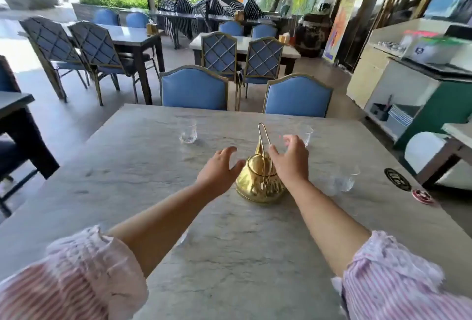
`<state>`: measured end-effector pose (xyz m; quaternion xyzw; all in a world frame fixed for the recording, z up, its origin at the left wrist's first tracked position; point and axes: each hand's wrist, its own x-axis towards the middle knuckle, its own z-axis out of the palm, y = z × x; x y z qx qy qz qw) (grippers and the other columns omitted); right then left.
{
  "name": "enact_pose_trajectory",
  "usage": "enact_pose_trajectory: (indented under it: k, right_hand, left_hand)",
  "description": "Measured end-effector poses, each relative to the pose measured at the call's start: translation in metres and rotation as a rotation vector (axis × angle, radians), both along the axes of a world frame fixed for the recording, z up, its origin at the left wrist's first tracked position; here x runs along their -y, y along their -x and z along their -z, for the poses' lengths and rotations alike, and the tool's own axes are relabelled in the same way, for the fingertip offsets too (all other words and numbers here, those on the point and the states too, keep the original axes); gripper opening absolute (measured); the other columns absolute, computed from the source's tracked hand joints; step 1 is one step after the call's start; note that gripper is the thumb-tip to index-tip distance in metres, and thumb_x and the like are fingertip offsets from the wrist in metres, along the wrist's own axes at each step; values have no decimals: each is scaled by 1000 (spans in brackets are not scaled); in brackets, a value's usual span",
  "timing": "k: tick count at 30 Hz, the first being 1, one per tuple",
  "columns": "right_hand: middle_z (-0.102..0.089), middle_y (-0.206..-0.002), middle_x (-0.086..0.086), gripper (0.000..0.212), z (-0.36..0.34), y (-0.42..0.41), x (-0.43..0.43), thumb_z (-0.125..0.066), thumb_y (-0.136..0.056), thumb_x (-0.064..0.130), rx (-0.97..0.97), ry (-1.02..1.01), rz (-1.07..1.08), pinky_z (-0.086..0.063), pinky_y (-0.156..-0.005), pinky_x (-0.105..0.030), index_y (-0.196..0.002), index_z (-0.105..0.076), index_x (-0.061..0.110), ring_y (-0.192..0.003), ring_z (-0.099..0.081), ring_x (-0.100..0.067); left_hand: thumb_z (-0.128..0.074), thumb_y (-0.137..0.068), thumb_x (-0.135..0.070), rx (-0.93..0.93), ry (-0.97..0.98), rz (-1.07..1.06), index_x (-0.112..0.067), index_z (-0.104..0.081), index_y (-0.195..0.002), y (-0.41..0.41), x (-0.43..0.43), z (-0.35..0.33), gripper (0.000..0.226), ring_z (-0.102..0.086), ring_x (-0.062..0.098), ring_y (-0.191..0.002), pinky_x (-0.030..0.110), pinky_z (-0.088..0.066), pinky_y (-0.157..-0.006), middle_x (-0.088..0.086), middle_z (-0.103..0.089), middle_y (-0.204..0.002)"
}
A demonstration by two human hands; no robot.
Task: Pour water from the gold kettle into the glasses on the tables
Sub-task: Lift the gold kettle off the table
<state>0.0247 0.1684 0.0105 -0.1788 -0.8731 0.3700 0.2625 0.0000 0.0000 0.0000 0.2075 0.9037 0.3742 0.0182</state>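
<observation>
Your striped sleeves framed the near edge, with both forearms stretched out over the marble table. Your left hand and right hand were spread wide and held nothing, flanking the gold kettle, which stood upright mid-table with its thin handle raised. A sideways grab could have shoved the kettle across that smooth stone. Your right wrist could also have clipped the near glass, which was hard to see against the pale top. Farther off stood a far-left glass and a far-right glass, before the blue chairs. Beyond lay more tables, stacked chairs and greenery.
</observation>
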Motion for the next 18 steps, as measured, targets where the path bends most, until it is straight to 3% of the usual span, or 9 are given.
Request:
enact_pose_trajectory:
  k: [3, 5, 8, 10, 12, 14, 18]
  right_hand:
    - [-60, -109, -8, 59, 14, 19, -15, -68, -78, 48, 132, 95, 6, -42, -78, -32, -118, -53, 7, -106, -56, -28]
    - [-59, -94, -1, 57, 25, 28, -15, -69, -75, 53, 178, 152, -60, -38, -69, -28, -110, -55, 10, -92, -59, -22]
    - [-62, -80, -2, 37, 35, 39, -8, -70, -78, 43, 130, 193, -122, -41, -64, -30, -88, -59, 9, -76, -60, -23]
    - [-68, -76, -12, 27, 42, 46, -2, -69, -82, 30, 93, 378, -154, -50, -66, -38, -77, -60, 6, -70, -64, -31]
    - [-64, -61, -11, 25, 47, 47, 3, -66, -86, 25, 43, 602, -146, -51, -56, -30, -67, -57, 11, -51, -61, -21]
    - [-55, -48, -4, 33, 54, 49, 3, -65, -86, 27, 3, 675, -135, -41, -43, -21, -58, -53, 15, -36, -48, -10]
    - [-51, -52, -7, 39, 63, 53, 4, -65, -86, 34, -62, 677, -126, -39, -54, -32, -55, -51, 14, -48, -46, -19]
  left_hand:
    - [-46, -96, -41, 172, 31, -42, -17, -32, -144, 6, -24, 27, 56, -41, 28, -133, 37, -35, -106, 13, -36, -149]
    - [-45, -97, -40, 252, 12, -75, -18, -30, -146, 8, -36, 42, 56, -37, 28, -135, 36, -33, -107, 14, -33, -150]
    - [-42, -98, -38, 270, -59, -150, -17, -31, -146, 18, -46, 56, 53, -37, 27, -136, 34, -32, -107, 13, -36, -150]
    - [-41, -99, -36, 295, -99, -196, -18, -34, -144, 25, -50, 63, 49, -39, 26, -135, 33, -32, -106, 13, -40, -147]
    - [-40, -100, -35, 318, -129, -221, -19, -36, -143, 31, -53, 70, 46, -41, 26, -133, 33, -32, -105, 14, -44, -145]
    - [-40, -100, -34, 322, -164, -210, -22, -35, -144, 37, -55, 75, 46, -40, 25, -134, 34, -32, -107, 12, -43, -146]
    - [-38, -100, -34, 362, -208, -112, -27, -23, -149, 35, -61, 89, 51, -22, 19, -145, 35, -20, -116, 5, -27, -156]
